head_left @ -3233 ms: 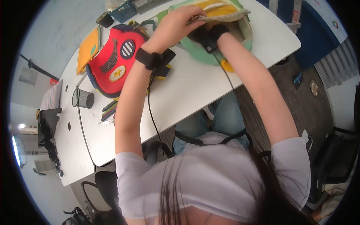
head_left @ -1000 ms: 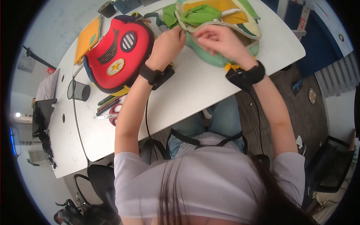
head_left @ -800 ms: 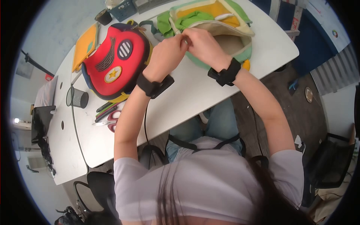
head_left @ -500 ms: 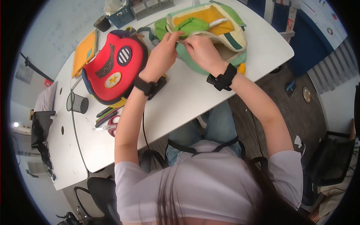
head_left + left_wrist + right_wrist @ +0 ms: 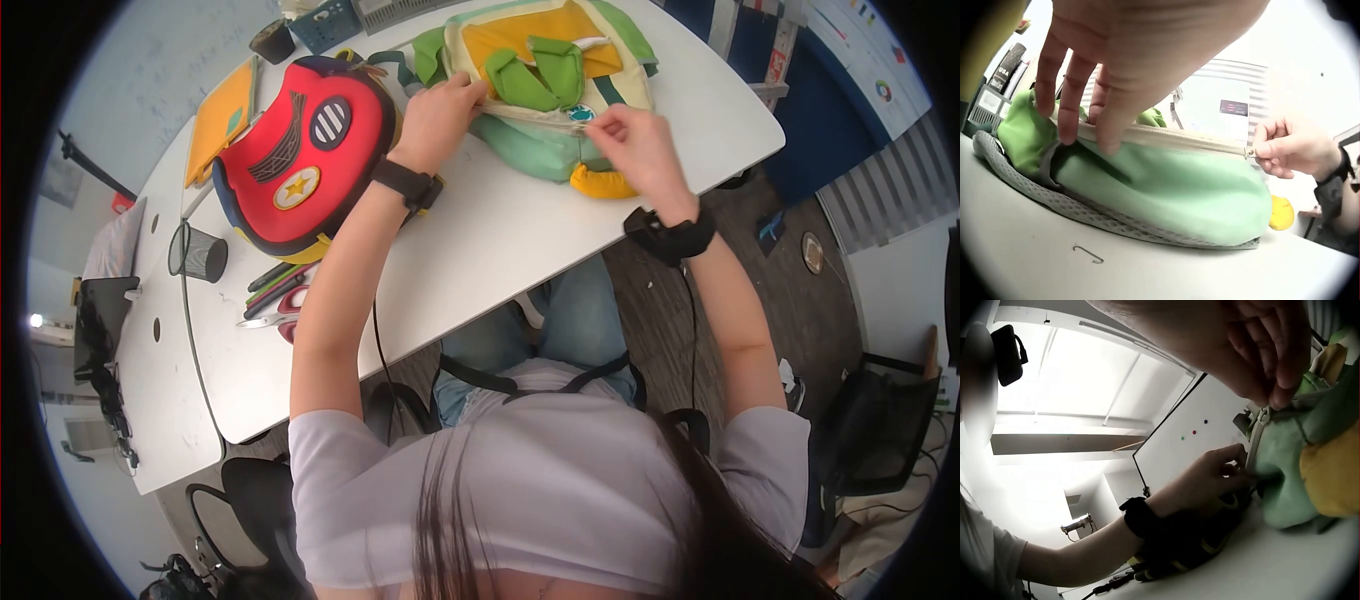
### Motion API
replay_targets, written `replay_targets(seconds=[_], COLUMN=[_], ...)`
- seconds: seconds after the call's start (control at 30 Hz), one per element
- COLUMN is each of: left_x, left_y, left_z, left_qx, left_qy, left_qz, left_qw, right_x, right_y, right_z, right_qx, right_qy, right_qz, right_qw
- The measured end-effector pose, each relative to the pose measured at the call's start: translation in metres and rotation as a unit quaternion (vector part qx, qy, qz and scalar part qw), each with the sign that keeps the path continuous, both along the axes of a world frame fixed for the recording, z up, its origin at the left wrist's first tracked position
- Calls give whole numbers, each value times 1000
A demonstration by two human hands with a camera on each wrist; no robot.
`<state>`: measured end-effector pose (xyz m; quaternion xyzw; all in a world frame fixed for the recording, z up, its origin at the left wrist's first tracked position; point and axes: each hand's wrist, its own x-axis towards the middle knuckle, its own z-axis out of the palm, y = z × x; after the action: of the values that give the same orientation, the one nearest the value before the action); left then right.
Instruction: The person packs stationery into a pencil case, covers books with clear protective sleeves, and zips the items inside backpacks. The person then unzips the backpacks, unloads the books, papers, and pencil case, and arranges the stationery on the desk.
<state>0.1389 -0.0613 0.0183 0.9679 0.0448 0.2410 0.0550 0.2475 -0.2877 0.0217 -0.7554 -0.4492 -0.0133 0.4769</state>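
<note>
A green and cream backpack (image 5: 525, 150) with a yellow front patch and green leaf-like flaps lies on the white table (image 5: 480, 260). Its zipper (image 5: 1179, 139) runs along the top edge and looks closed between the two hands. My left hand (image 5: 440, 120) grips the bag's edge at the zipper's left end, thumb on the near side. At the other end, my right hand (image 5: 645, 150) pinches the zipper pull (image 5: 1249, 152) between thumb and fingertips, just above the yellow corner piece (image 5: 600, 182). The right wrist view shows the zipper slider (image 5: 1264, 415) right under those fingertips.
Left of the green bag sits a red backpack (image 5: 320, 150) with a star badge. Beyond it are a yellow folder (image 5: 220, 120) and a mesh pen cup (image 5: 203, 255). Scissors (image 5: 285, 315) and several pens lie near my left forearm. A blue basket (image 5: 325, 27) stands at the back.
The right hand came out of the bag, met the left hand at the zipper's left end, then drew the pull rightward. The bag's gaping mouth is now closed; the left hand stays at the left end.
</note>
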Motion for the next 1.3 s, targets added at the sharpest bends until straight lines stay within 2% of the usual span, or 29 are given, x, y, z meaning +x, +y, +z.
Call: replay_targets(seconds=[0.07, 0.1, 0.17, 0.2, 0.23, 0.27, 0.37, 0.4, 0.5, 0.57, 0.6, 0.7, 0.8, 0.97, 1.03, 1.07, 1.1, 1.13, 1.2, 1.3], left_x=[4, 3, 0, 1, 3, 7, 17, 21, 21, 17, 16, 14, 10, 7, 7, 10, 13, 13, 15, 19], left_y=[-4, -8, -24, -36, -54, -68, -84, -83, -81, -79, -77, -81, -80, -71, -74, -77, -80, -85, -92, -91], left_z=[4, 5, 13, 18, 25, 28, 14, 14, 9, 7, 7, 8, 8, -2, -3, -4, -4, -2, 6, -1], left_qx=[43, 42, 133, 133, 28, -80, -48, -76, -52, -49, -44, -7, 1, -33, -32, 15, 63, 62, -41, -48], left_qy=[53, 52, 6, 5, -44, -93, -67, -32, -7, 5, 15, 0, -7, -9, -3, -31, -58, -58, -78, -67], left_qz=[37, 36, 39, 38, -84, -202, -209, -201, -185, -169, -153, -147, -109, -101, -107, -107, -105, -106, -173, -169], left_qw=[997, 997, 990, 990, 995, 972, 974, 976, 981, 984, 987, 989, 994, 994, 994, 994, 991, 991, 981, 982], right_x=[13, 16, 22, 22, 18, 14, 1, 0, 5, 21, 28, 47, 54, 37, 33, 29, 24, 17, 9, -6], right_y=[-12, -17, -21, -21, -19, -18, -17, -18, -26, -35, -40, -35, -33, -46, -47, -46, -42, -40, -36, -30], right_z=[4, 6, 11, 13, 14, 15, 22, 22, 14, 5, 9, 9, 15, 13, 10, 11, 13, 15, 14, 9], right_qx=[-38, -38, -91, -90, -84, -78, -46, -46, -67, -87, -92, -124, -184, -194, -131, -131, -85, -40, -33, -42], right_qy=[3, 2, 27, 27, 49, 71, 52, 51, 12, -94, -92, -143, -121, -72, -96, -95, -77, -58, -56, -31], right_qz=[-42, -43, -40, -42, -22, -2, 17, 18, -5, -86, -98, -66, -31, -30, -59, -60, -49, -38, -35, -38], right_qw=[998, 998, 995, 995, 995, 994, 997, 998, 998, 988, 987, 980, 975, 978, 985, 985, 992, 997, 997, 998])
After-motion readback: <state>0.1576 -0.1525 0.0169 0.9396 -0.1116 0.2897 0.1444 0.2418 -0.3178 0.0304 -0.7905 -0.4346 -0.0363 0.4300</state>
